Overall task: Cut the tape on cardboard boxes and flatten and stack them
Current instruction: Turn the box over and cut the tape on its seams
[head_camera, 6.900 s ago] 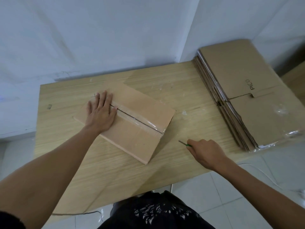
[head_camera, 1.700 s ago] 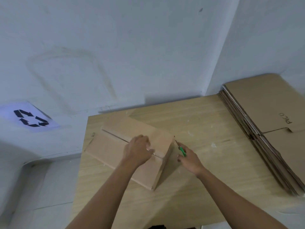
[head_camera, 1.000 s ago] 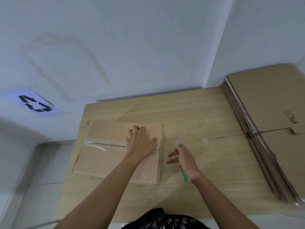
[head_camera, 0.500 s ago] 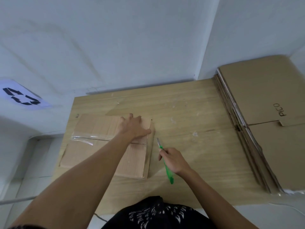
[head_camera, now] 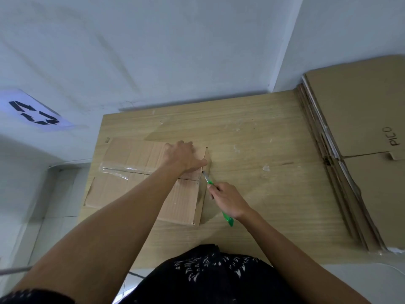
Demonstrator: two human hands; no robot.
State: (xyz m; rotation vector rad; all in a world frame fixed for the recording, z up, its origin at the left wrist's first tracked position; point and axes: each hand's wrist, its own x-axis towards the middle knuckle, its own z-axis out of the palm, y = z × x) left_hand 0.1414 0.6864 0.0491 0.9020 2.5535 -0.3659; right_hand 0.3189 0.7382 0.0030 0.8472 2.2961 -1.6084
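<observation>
view: head camera, looking down over the table
cardboard box (head_camera: pixel 122 191): lies closed and low on the left half of the wooden table (head_camera: pixel 252 194); its top flaps meet in a seam running left to right; its right end face shows at a slant
tape (head_camera: pixel 114 171): clear strip along that seam; glossy and wrinkled toward the left end
left hand (head_camera: pixel 184 156): palm down on the box top near its right end; fingers fairly straight and pressing flat; thumb stretched toward the right edge; it grips nothing
right hand (head_camera: pixel 229 199): just right of the box; fingers curled tight round the cutter's green handle
cutter (head_camera: pixel 228 218): handle tail sticks out behind the heel of the hand, toward the person; narrow metal blade points away to the box's right edge, its tip at the end of the taped seam just below the left thumb; whether the blade is in the tape cannot be told
stack of flattened boxes (head_camera: pixel 361 119): many layers on the right end of the table, well apart from the box; top sheet printed PICO
table surface: pale wood grain with small white flecks between box and stack
wall (head_camera: pixel 175 51): white, behind the table; a recycling-arrows sign (head_camera: pixel 34 113) at the left
person: dark garment (head_camera: pixel 214 275) with white print at the bottom edge; both forearms bare
floor (head_camera: pixel 54 194): pale tiles left of the table
</observation>
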